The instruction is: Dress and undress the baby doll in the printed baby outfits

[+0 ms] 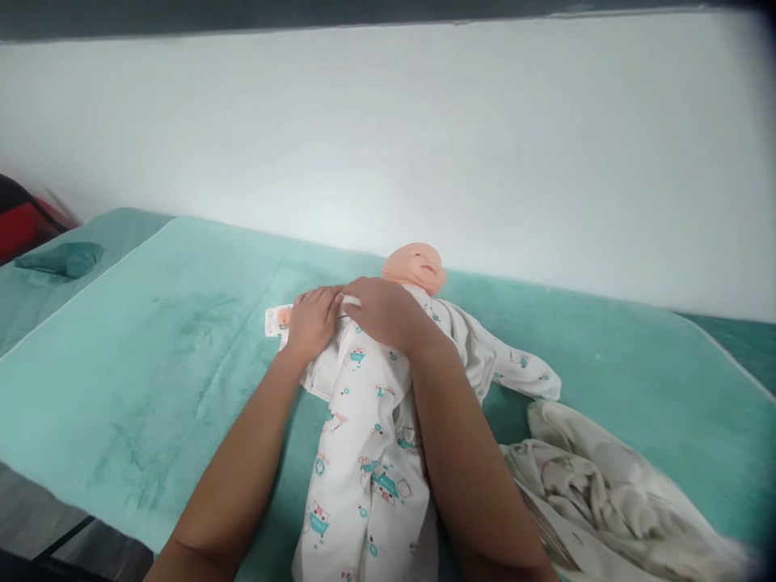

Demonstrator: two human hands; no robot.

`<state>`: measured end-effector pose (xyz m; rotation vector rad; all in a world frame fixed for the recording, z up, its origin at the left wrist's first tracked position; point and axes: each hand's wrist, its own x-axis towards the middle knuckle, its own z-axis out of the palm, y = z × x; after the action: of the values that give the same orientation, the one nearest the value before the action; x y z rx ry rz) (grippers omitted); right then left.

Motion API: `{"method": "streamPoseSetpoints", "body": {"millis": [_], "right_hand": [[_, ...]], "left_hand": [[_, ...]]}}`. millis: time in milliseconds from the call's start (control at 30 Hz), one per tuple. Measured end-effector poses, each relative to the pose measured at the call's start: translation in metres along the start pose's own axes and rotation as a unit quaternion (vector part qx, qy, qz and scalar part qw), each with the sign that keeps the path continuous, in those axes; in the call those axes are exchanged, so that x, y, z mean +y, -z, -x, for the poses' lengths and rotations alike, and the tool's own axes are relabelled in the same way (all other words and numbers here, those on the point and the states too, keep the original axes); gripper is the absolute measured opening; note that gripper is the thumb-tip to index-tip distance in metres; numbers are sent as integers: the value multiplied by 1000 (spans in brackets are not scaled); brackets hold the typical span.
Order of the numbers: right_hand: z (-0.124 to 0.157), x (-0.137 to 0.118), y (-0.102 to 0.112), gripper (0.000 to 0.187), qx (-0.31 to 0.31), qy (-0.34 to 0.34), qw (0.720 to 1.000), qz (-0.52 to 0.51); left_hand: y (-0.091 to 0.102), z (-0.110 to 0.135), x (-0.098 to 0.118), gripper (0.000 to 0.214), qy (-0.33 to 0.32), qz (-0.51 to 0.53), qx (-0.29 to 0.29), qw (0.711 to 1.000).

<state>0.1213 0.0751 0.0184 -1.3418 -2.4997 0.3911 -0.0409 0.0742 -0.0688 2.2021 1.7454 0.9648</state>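
Note:
A baby doll (415,265) lies on its back, its bare head turned to the right. It wears a white baby shirt (470,331) and printed trousers (376,453), whose lower ends run out of view. My left hand (315,322) is closed over the shirt beside the sleeve on the left, fingers curled on the cloth. Reaching across the doll's chest, my right hand (385,311) meets it there, with white cloth between thumb and fingers. The fingertips are partly hidden. The other sleeve (527,372) stretches out to the right.
A crumpled white cloth (600,493) lies at the lower right. Under everything is a green padded bed cover (200,364), with a white wall (388,137) behind it. At the far left are a dark green opening or pad (64,259) and a red object (21,230).

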Motion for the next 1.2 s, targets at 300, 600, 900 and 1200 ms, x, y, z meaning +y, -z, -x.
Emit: {"method": "streamPoseSetpoints", "body": {"millis": [300,600,900,1200], "right_hand": [[66,75,-22,36,283,-151,915,-244],[91,97,-48,48,332,-299,893,-44],[74,104,-38,45,312,-302,896,-96],[83,114,-34,37,312,-260,902,-147]], "left_hand": [[-1,-3,-4,45,14,-63,-2,998],[-4,-4,5,37,34,-13,43,998],[17,9,64,32,-17,188,25,982],[-19,-39,182,28,-151,-139,-245,947]]}}
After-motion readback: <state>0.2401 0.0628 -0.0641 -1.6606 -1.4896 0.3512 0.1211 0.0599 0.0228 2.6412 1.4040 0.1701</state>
